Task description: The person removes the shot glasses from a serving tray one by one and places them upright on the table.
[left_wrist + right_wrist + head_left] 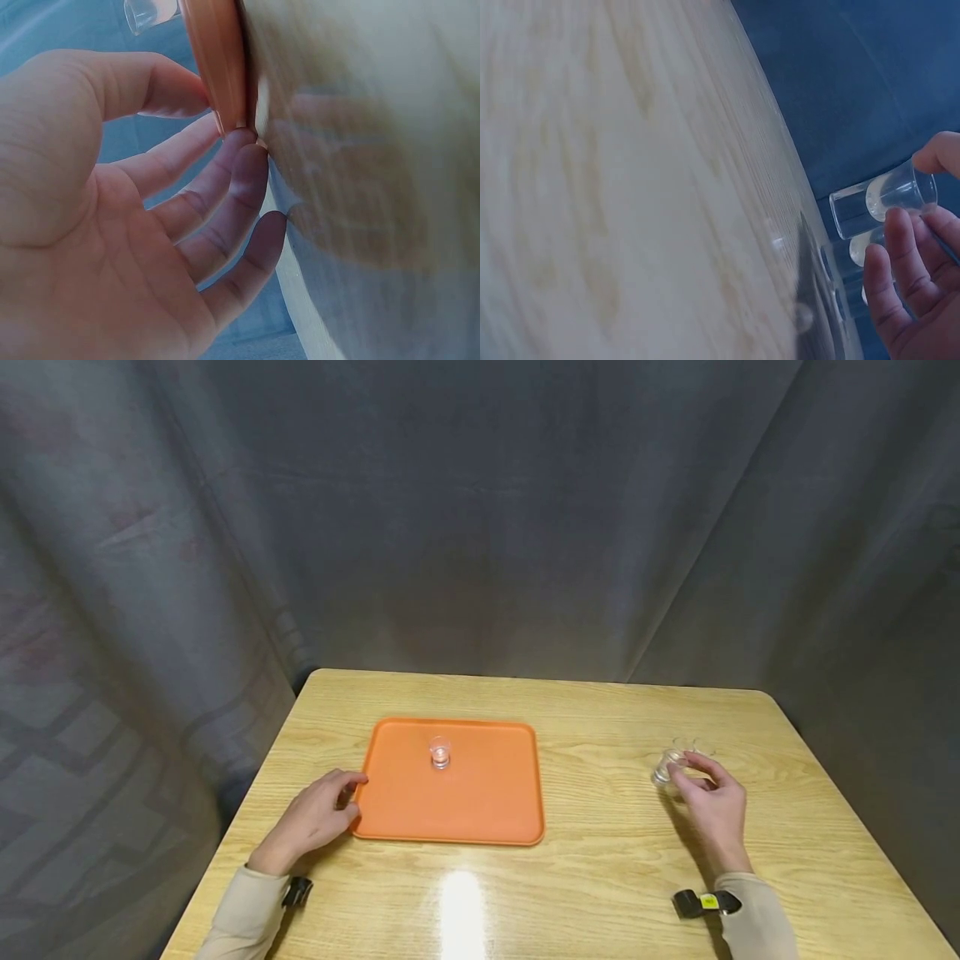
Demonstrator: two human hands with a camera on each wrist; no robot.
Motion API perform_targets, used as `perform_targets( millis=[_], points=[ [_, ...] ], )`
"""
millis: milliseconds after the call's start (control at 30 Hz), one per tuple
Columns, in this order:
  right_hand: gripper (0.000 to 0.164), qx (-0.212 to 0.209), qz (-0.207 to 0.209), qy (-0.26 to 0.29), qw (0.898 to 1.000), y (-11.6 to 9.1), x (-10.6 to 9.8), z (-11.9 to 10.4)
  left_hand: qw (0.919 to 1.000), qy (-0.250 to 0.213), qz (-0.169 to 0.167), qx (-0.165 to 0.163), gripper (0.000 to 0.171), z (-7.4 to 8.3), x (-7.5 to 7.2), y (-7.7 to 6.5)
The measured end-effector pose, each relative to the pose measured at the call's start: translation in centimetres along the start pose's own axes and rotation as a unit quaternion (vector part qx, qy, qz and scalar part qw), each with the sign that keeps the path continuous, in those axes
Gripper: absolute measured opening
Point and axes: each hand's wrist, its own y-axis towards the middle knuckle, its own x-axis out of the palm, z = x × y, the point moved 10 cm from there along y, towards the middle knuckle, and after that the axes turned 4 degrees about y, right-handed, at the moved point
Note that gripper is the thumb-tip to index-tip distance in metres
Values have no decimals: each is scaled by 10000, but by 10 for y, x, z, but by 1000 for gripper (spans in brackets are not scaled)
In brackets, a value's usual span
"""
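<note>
On the left of the table, my left hand (318, 814) holds the left edge of an orange tray (487, 827). In the left wrist view the thumb lies against the tray's rim (214, 60) and the other fingers curve toward its lower edge. A small clear shot glass (440, 753) stands upright on the tray, left of its middle. Toward the right side, my right hand (712, 802) pinches another clear shot glass (881, 199) near its rim between thumb and fingertips. That glass is tilted in the head view.
Further clear glasses (703, 745) stand just behind the right hand, partly hidden by it. All of this is on a light wooden table (600, 827). Dark grey curtains (480, 527) hang behind the table and at both sides.
</note>
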Motion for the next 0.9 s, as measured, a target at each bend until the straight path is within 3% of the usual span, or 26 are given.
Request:
perform_targets(
  millis=[300, 533, 900],
  points=[
    [41, 78, 197, 129, 9997, 3, -10, 3, 10000, 11, 32, 37, 43, 1, -1, 0],
    [44, -121, 247, -502, 9984, 6, -18, 2, 10000, -10, -27, -28, 43, 0, 0, -1],
    [48, -38, 393, -674, 9969, 10, -25, 8, 10000, -12, -23, -23, 43, 1, -1, -1]
  ],
)
